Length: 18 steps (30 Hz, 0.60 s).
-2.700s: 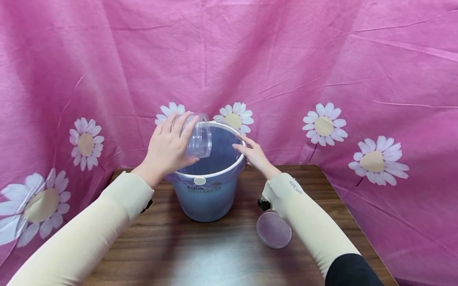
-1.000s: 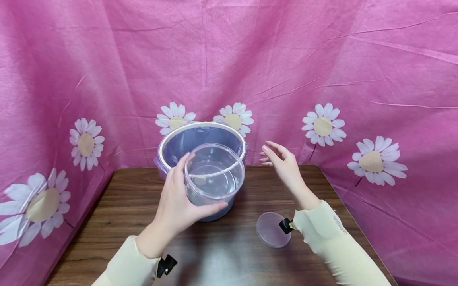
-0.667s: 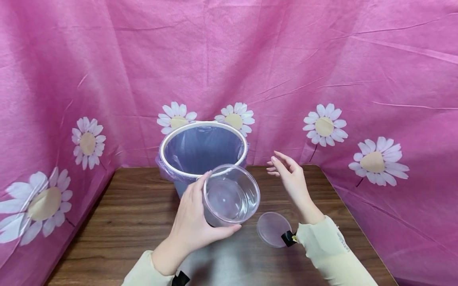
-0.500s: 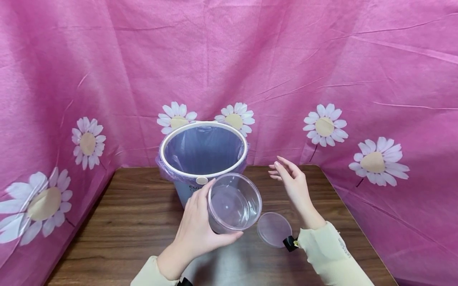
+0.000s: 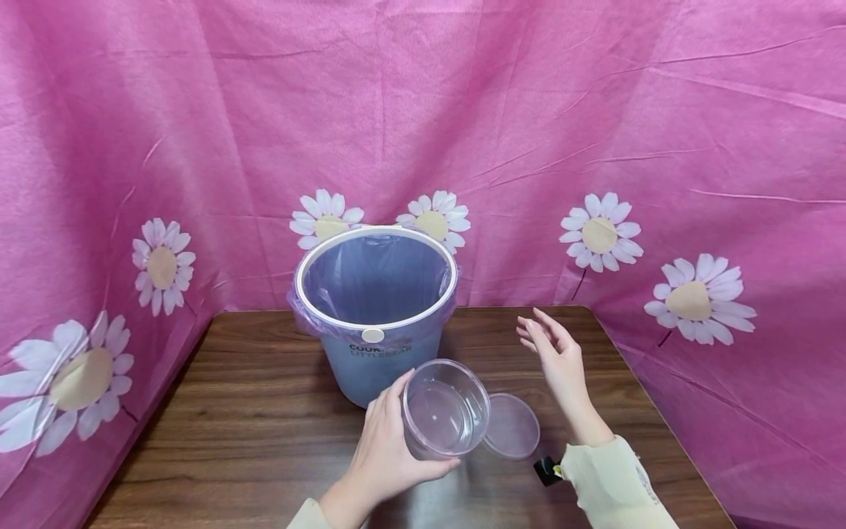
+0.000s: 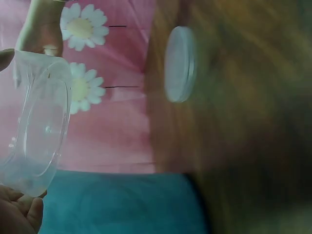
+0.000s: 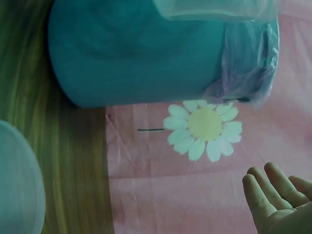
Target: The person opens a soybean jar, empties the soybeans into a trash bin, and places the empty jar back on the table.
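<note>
My left hand (image 5: 390,452) grips a clear round plastic tub (image 5: 444,413) by its side, thumb at the front and fingers at the far left. The tub is held above the table in front of the bin, its open mouth tilted towards the head camera. In the left wrist view the tub (image 6: 44,126) spans between thumb and fingers. My right hand (image 5: 560,360) hovers to the right, holding nothing, its fingers loosely bent; the right wrist view shows those fingers (image 7: 265,195) apart from everything. A round translucent lid (image 5: 518,426) lies on the table, partly behind the tub.
A blue bin (image 5: 383,367) with a white rim and a purple bag liner stands at the middle back of the wooden table (image 5: 231,411). Pink cloth (image 5: 515,110) with daisies hangs behind and at both sides.
The left hand has brought the tub from over the bin's mouth down towards the front right, turning its opening upwards. The right hand has left the bin's rim and moved right and nearer.
</note>
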Each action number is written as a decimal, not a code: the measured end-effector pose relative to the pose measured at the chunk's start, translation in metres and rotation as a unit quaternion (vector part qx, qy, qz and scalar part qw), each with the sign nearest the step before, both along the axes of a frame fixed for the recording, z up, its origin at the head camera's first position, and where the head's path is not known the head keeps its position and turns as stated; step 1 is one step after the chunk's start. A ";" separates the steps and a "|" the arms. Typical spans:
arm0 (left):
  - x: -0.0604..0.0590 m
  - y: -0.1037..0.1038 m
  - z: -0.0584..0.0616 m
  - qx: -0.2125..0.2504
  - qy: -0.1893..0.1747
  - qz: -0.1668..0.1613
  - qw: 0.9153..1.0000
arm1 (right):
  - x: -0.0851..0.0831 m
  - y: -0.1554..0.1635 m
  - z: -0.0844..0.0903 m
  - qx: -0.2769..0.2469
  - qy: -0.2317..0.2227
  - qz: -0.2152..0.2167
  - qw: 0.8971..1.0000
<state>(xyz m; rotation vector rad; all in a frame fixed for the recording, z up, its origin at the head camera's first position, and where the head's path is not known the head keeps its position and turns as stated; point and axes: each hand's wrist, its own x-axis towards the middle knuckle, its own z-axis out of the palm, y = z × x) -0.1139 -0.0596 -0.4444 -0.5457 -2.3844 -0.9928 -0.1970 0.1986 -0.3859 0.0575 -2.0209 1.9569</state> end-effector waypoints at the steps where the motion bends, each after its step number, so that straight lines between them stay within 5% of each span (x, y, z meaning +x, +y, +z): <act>1: 0.001 0.002 -0.005 0.001 -0.001 0.002 1.000 | 0.001 0.001 -0.002 0.006 -0.001 -0.005 1.000; 9: 0.005 0.014 -0.044 0.023 -0.031 0.000 0.999 | 0.008 0.009 -0.021 0.083 -0.044 -0.059 0.994; 18: 0.015 0.027 -0.076 0.018 -0.152 0.012 0.988 | 0.012 0.022 -0.043 0.134 -0.063 -0.099 0.984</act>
